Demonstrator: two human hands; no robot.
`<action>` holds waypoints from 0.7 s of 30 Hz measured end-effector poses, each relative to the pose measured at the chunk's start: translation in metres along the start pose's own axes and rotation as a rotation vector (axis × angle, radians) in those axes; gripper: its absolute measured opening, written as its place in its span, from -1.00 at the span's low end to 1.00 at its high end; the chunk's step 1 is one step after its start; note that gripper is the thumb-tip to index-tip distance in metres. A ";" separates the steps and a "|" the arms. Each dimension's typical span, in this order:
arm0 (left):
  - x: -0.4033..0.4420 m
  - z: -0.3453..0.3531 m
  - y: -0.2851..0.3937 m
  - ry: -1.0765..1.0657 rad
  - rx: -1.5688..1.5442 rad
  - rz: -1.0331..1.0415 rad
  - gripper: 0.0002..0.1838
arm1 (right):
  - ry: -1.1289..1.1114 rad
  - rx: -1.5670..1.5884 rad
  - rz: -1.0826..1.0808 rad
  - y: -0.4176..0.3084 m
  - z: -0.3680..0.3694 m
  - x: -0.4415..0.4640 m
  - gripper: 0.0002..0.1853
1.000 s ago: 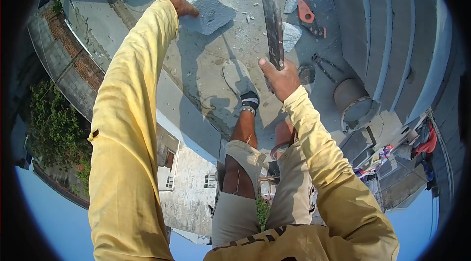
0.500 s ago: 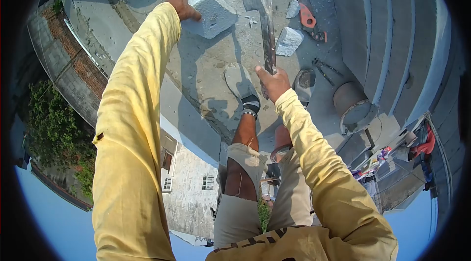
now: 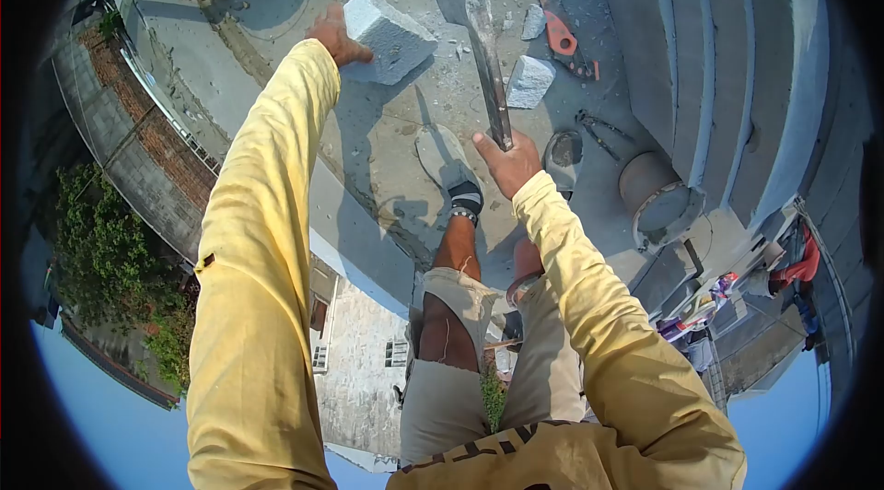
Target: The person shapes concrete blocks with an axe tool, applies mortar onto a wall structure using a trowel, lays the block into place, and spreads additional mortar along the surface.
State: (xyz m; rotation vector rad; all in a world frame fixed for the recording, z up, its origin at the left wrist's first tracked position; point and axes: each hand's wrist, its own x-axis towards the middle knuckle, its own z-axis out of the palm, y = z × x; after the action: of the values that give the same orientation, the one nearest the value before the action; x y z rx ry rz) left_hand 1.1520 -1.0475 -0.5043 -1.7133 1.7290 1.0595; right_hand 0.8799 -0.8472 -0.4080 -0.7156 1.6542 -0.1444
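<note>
My left hand (image 3: 339,37) grips the left side of a rough, light grey block (image 3: 391,40) resting on the concrete floor. My right hand (image 3: 511,163) is wrapped round the lower handle of a hatchet (image 3: 490,71). The hatchet's broad, worn head is raised to the right of the block, its edge pointing left, apart from the block. Broken off chunks lie to the right of the hatchet: a larger white chunk (image 3: 531,82) and a smaller one (image 3: 533,22).
Right of the chunks lies an orange-handled tool (image 3: 562,34), with pliers (image 3: 603,134) nearer me. A dusty bucket (image 3: 642,179) stands by the curved steps (image 3: 686,57). My feet are on the floor below the block. A low wall edge (image 3: 354,260) runs along the left.
The hatchet has tilted, its head swinging leftward toward the block. My left hand still holds the block in much the same place. The whole view has shifted slightly.
</note>
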 end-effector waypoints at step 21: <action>-0.196 0.041 0.046 0.007 -1.341 -0.698 -0.02 | 0.282 0.334 0.463 0.031 -0.125 0.023 -0.64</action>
State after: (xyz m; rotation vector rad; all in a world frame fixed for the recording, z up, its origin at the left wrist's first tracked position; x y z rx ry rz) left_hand 1.1188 -0.9003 -0.3649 -2.6715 0.0889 1.9555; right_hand 0.7517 -0.8708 -0.4142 -0.0507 1.9603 -0.1888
